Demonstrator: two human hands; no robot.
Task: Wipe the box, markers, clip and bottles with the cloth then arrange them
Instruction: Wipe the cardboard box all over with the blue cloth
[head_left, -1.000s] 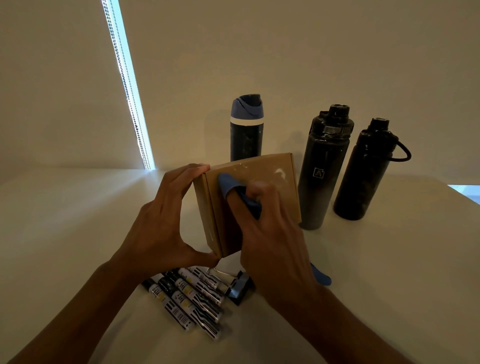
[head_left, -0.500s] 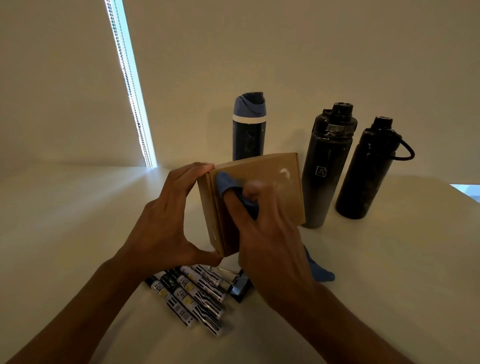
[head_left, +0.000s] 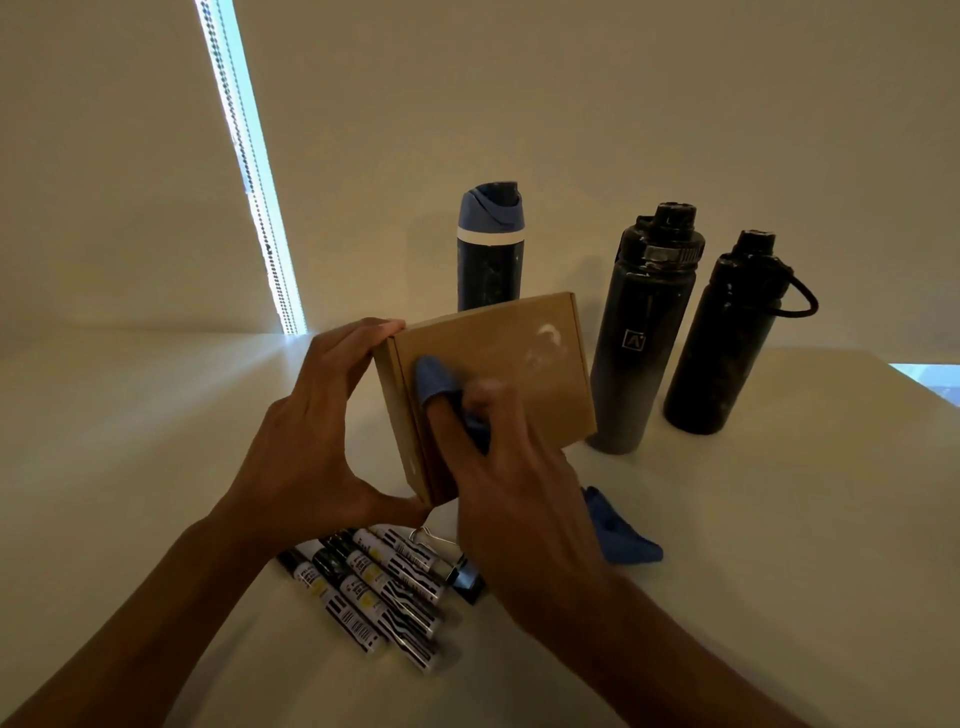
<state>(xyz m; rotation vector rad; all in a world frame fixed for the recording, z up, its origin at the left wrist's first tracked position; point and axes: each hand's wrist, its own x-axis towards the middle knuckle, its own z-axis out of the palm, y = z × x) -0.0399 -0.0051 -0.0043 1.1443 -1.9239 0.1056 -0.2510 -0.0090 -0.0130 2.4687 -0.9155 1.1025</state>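
My left hand (head_left: 306, 441) grips the left edge of a brown cardboard box (head_left: 519, 374), held tilted above the table, with white smudges on its face. My right hand (head_left: 519, 499) presses a blue cloth (head_left: 434, 376) wrapped over a fingertip against the box's face; the cloth's tail (head_left: 618, 535) hangs down to the table. Several markers (head_left: 374, 582) lie side by side under my hands, with a black binder clip (head_left: 462, 571) at their right, partly hidden. Behind stand a blue-lidded bottle (head_left: 488, 249) and two black bottles (head_left: 644, 332) (head_left: 727, 343).
The white table (head_left: 779, 545) meets a plain wall behind the bottles. A bright strip of window with a bead chain (head_left: 249, 166) runs down at the back left. The table's right edge (head_left: 924, 379) shows at the far right.
The cloth-covered fingertip has slid a little left and down on the box's face. The box and my left hand have held almost still.
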